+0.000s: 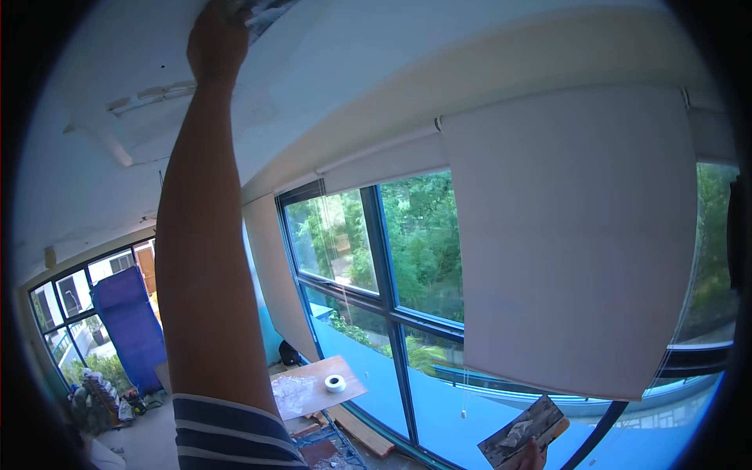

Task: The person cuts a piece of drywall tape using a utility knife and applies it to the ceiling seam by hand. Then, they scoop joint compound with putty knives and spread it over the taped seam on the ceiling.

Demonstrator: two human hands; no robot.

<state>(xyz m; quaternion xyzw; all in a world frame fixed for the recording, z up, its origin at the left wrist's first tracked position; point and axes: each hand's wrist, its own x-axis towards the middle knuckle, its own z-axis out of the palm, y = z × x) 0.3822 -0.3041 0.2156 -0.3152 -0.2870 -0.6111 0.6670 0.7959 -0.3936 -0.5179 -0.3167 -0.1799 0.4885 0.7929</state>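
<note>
My left hand [217, 47] reaches up to the ceiling at the top of the view, its bare forearm and striped sleeve crossing the picture. The fingers are closed on a flat-bladed scraper [270, 22] smeared with whitish filler; the picture's rim cuts off part of it. At the lower right my right hand [533, 456] is only partly visible. It holds a rectangular plastering trowel [513, 435], tilted, with a tan handle and a lump of pale filler on its metal plate.
The ceiling [313, 78] has a rough, patched strip [153, 95] left of my arm. A roller blind [576, 235] covers part of the windows. Below stands a board [348, 368] with a roll of white tape [335, 384] and crumpled plastic [294, 394]. Planks [364, 433] lie beside it.
</note>
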